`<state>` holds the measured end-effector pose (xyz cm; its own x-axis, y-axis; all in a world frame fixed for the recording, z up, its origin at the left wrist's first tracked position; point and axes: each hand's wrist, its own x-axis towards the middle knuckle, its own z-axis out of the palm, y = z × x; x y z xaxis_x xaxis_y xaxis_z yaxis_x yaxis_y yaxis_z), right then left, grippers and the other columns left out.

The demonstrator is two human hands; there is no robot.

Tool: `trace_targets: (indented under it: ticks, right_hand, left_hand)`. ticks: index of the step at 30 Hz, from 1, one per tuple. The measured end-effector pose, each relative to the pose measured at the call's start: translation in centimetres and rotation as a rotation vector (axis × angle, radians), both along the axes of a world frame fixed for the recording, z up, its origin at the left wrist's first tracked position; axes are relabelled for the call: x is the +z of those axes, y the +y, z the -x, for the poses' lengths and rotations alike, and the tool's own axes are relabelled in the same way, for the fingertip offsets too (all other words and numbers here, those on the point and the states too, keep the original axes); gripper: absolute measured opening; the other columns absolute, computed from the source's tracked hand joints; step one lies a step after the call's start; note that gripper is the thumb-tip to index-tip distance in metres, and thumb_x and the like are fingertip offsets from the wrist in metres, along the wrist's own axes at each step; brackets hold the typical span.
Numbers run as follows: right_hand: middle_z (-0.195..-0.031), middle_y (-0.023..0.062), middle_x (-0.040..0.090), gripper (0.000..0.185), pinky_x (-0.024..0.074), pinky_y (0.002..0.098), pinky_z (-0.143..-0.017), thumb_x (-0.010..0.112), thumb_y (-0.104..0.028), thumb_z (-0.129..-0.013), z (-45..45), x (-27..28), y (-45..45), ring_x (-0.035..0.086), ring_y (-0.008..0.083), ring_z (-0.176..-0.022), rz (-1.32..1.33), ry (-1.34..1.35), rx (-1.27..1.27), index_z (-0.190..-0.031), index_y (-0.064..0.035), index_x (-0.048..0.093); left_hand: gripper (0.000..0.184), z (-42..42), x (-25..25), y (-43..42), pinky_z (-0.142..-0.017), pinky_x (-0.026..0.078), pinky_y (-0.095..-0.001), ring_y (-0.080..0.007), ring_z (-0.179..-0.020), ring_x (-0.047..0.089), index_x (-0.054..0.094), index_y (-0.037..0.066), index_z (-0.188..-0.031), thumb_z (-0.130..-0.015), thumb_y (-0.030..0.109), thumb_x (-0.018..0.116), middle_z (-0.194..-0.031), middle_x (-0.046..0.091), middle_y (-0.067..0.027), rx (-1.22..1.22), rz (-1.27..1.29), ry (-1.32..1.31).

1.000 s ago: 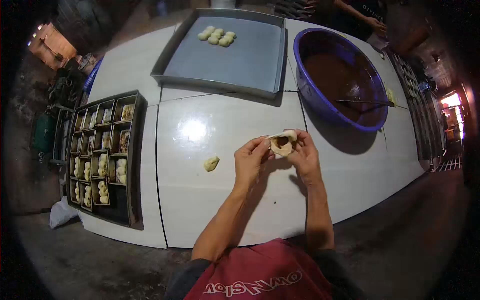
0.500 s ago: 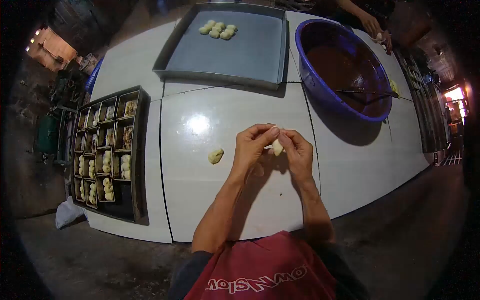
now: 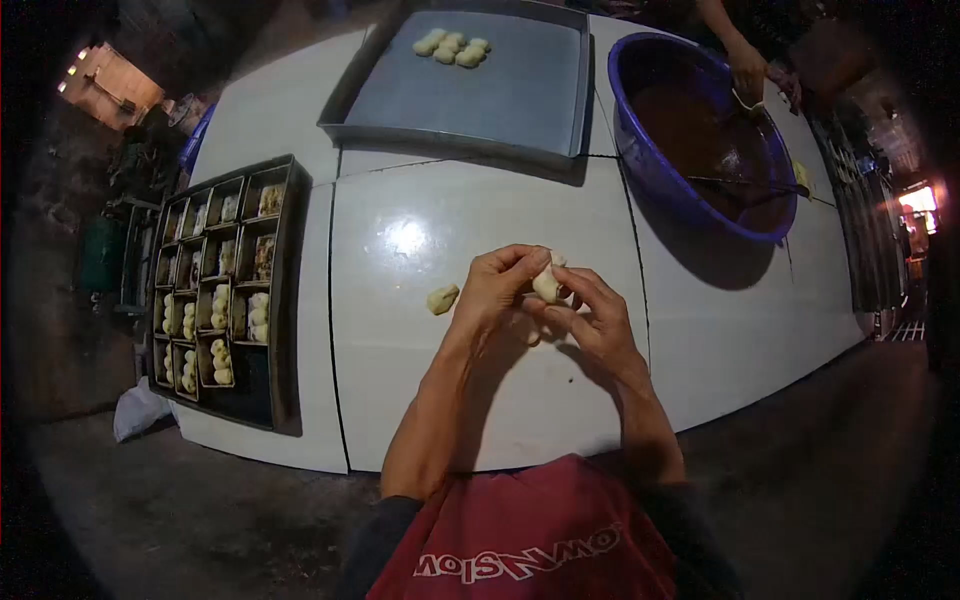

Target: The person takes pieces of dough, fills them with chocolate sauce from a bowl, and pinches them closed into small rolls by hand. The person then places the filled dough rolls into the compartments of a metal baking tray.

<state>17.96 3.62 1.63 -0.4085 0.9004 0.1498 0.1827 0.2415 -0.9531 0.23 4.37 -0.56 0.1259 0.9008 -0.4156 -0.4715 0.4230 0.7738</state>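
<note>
A small pale piece of dough (image 3: 546, 286) is pinched between the fingertips of my two hands, just above the white table. My left hand (image 3: 495, 285) grips it from the left, thumb and index finger pressed together at its top. From the right, the fingers of my right hand (image 3: 598, 318) close on its side and lower end. Left of my left hand, a second lump of dough (image 3: 442, 299) lies on the table.
A grey metal tray (image 3: 470, 110) at the back holds several dough pieces (image 3: 452, 47). Beside it stands a purple basin (image 3: 640, 165) of brown contents, with a co-worker's hand (image 3: 747, 70) at its far rim. Leftward, a dark tray (image 3: 285, 330) carries tins (image 3: 222, 262) of dough.
My right hand's fingers have shifted down and away from my left thumb, showing more of the dough. The co-worker's hand has come to the basin's rim. The whole view has shifted slightly.
</note>
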Motion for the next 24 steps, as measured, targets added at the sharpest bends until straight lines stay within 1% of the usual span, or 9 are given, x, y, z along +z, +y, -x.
trace_targets:
  ticks: [3, 7, 9, 14, 17, 18, 21, 22, 24]
  right_hand:
    - [-0.118, 0.0112, 0.062, 0.033, 0.0536, 0.0309, -0.086, 0.069, -0.011, -0.092, -0.8, -2.2, 1.1, 0.063, 0.0189, -0.104, -0.041, 0.091, -0.021, -0.125, -0.0067, 0.064]
    - [-0.122, 0.0130, 0.059, 0.024, 0.0521, 0.0322, -0.087, 0.069, -0.013, -0.092, 0.3, -3.0, 1.0, 0.061, 0.0206, -0.104, -0.265, 0.035, -0.168, -0.114, -0.0052, 0.063]
    - [-0.118, 0.0128, 0.058, 0.024, 0.0496, 0.0313, -0.081, 0.069, -0.016, -0.093, 3.4, -2.7, 0.4, 0.058, 0.0188, -0.094, -0.210, 0.427, -0.368, -0.111, -0.0034, 0.058]
    - [-0.089, 0.0081, 0.063, 0.018, 0.0510, 0.0298, -0.067, 0.070, -0.019, -0.093, 2.4, -4.4, 1.0, 0.061, 0.0180, -0.074, -0.432, 0.058, -0.374, -0.097, -0.0040, 0.061]
    - [-0.074, 0.0054, 0.060, 0.017, 0.0505, 0.0295, -0.062, 0.070, -0.020, -0.093, 2.2, -4.9, 1.2, 0.059, 0.0173, -0.065, -0.451, -0.047, -0.465, -0.093, -0.0049, 0.062]
    - [-0.073, 0.0060, 0.061, 0.018, 0.0503, 0.0288, -0.062, 0.069, -0.021, -0.094, 1.9, -4.9, 1.3, 0.061, 0.0174, -0.066, -0.345, -0.047, -0.410, -0.095, -0.0039, 0.063]
    - [-0.082, 0.0082, 0.065, 0.017, 0.0506, 0.0294, -0.062, 0.068, -0.019, -0.094, 1.9, -3.3, 0.8, 0.064, 0.0189, -0.071, -0.157, -0.122, -0.353, -0.097, -0.0024, 0.064]
    - [-0.094, 0.0104, 0.067, 0.017, 0.0528, 0.0302, -0.064, 0.067, -0.016, -0.094, 2.0, -2.8, 0.7, 0.066, 0.0207, -0.076, -0.267, -0.101, -0.343, -0.102, -0.0007, 0.065]
    - [-0.097, 0.0113, 0.067, 0.019, 0.0545, 0.0303, -0.066, 0.066, -0.014, -0.094, 1.9, -0.6, -0.1, 0.067, 0.0209, -0.079, -0.344, -0.158, -0.222, -0.107, -0.0005, 0.066]
  left_hand:
    - [0.031, -0.3, 1.8, -0.7, -0.071, 0.059, -0.0279, -0.0157, -0.084, 0.068, 0.066, -0.002, -0.113, -0.090, 0.017, 0.072, -0.098, 0.069, -0.0100, -0.002, -0.077, 0.079]
    - [0.026, -0.5, 2.2, -1.2, -0.073, 0.059, -0.0273, -0.0154, -0.087, 0.068, 0.066, -0.003, -0.111, -0.088, 0.009, 0.072, -0.101, 0.070, -0.0106, 0.038, -0.179, 0.116]
    - [0.023, -0.3, 2.4, -1.0, -0.074, 0.059, -0.0273, -0.0149, -0.086, 0.068, 0.067, -0.002, -0.109, -0.088, 0.007, 0.071, -0.101, 0.070, -0.0102, 0.015, -0.187, 0.153]
    - [0.026, -0.2, 0.9, -1.9, -0.077, 0.058, -0.0275, -0.0145, -0.089, 0.067, 0.067, -0.002, -0.116, -0.097, 0.014, 0.060, -0.102, 0.070, -0.0085, -0.087, -0.276, 0.199]
    - [0.028, -0.9, 1.4, -2.5, -0.077, 0.057, -0.0281, -0.0149, -0.089, 0.067, 0.067, -0.002, -0.117, -0.096, 0.017, 0.064, -0.102, 0.070, -0.0088, -0.052, -0.207, 0.013]
    - [0.031, -0.4, 1.7, -2.5, -0.076, 0.057, -0.0286, -0.0152, -0.088, 0.067, 0.067, -0.002, -0.116, -0.094, 0.020, 0.068, -0.101, 0.070, -0.0096, -0.120, -0.253, 0.241]
    - [0.032, 0.0, 0.6, -2.0, -0.073, 0.055, -0.0268, -0.0142, -0.083, 0.066, 0.068, -0.002, -0.115, -0.093, 0.021, 0.070, -0.098, 0.070, -0.0095, -0.108, -0.182, 0.283]
    - [0.033, 0.2, 0.3, -1.8, -0.073, 0.054, -0.0264, -0.0141, -0.082, 0.066, 0.067, -0.001, -0.116, -0.093, 0.022, 0.069, -0.098, 0.070, -0.0091, -0.113, -0.173, 0.274]
    - [0.036, 0.5, -0.1, -1.8, -0.074, 0.053, -0.0257, -0.0138, -0.081, 0.066, 0.066, -0.001, -0.119, -0.093, 0.023, 0.069, -0.098, 0.070, -0.0085, -0.117, -0.155, 0.259]
